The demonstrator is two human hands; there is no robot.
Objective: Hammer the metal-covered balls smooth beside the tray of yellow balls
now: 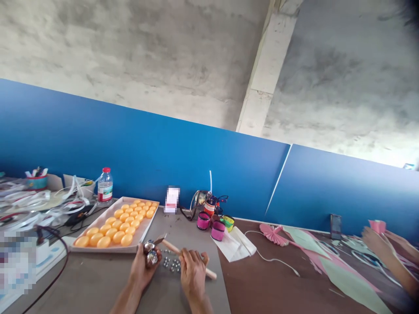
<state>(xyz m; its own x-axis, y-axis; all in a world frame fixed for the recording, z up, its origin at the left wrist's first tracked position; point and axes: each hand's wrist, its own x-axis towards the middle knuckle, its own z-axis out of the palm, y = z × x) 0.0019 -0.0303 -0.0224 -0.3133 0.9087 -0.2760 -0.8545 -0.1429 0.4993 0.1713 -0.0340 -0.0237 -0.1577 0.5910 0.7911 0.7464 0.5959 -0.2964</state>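
Note:
My left hand (143,267) is closed around shiny silver balls (151,257), which look like polished metal. A small hammer with a pale wooden handle (210,274) lies across the grip of my right hand (194,271). Its dark metal head (159,239) is just above and beside the silver balls; I cannot tell whether they touch. Between my hands, several small shiny metal pieces (175,264) lie scattered on the grey mat (170,298).
Orange balls fill much of a shallow tray (140,249) behind my left hand. A bottle (105,187), cables and white strips lie left. Pink and green rolled bands (218,230) and white paper (234,244) sit ahead-right. At far right, another person's hands (376,244) hold pink material.

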